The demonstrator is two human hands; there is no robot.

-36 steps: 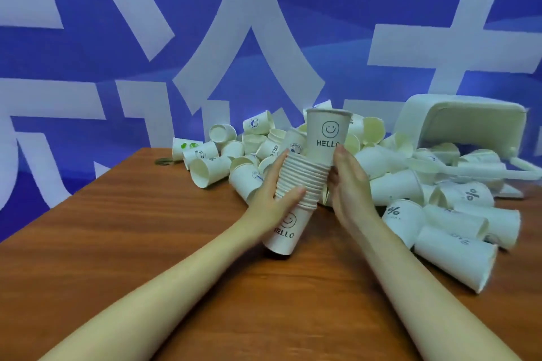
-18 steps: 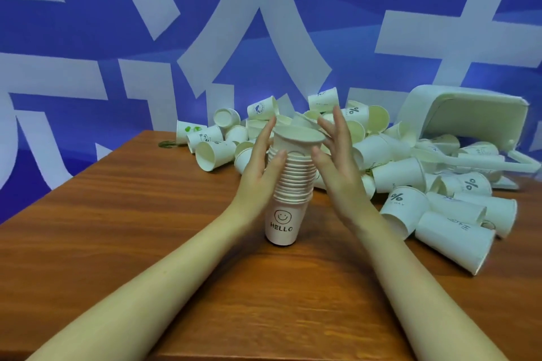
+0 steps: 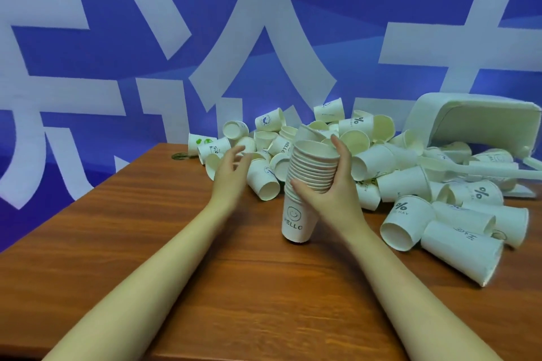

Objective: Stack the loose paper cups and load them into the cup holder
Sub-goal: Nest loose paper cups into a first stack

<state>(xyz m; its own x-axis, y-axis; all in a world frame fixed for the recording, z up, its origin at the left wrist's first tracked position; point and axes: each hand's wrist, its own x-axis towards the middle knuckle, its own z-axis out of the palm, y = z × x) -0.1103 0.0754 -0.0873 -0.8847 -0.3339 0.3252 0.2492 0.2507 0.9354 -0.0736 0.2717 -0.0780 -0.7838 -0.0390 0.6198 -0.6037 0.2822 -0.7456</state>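
Note:
A tall stack of nested white paper cups [image 3: 305,184] stands on the wooden table [image 3: 234,287], its lowest cup printed with a smiley and "HELLO". My right hand [image 3: 331,193] grips the stack around its upper rims from the right. My left hand [image 3: 231,173] is off the stack, fingers loosely spread, reaching toward the heap of loose cups [image 3: 264,149] behind it. The white cup holder [image 3: 469,123] lies on its side at the back right, among more cups.
Loose white cups spread across the back and right of the table, with large ones [image 3: 457,249] lying near my right forearm. A blue banner with white characters [image 3: 146,53] hangs behind. A small dark grommet [image 3: 180,156] sits near the table's far edge.
The top cup has been pressed down into the stack. My left hand has let go and moved left toward the loose cups, while my right hand now grips the stack alone.

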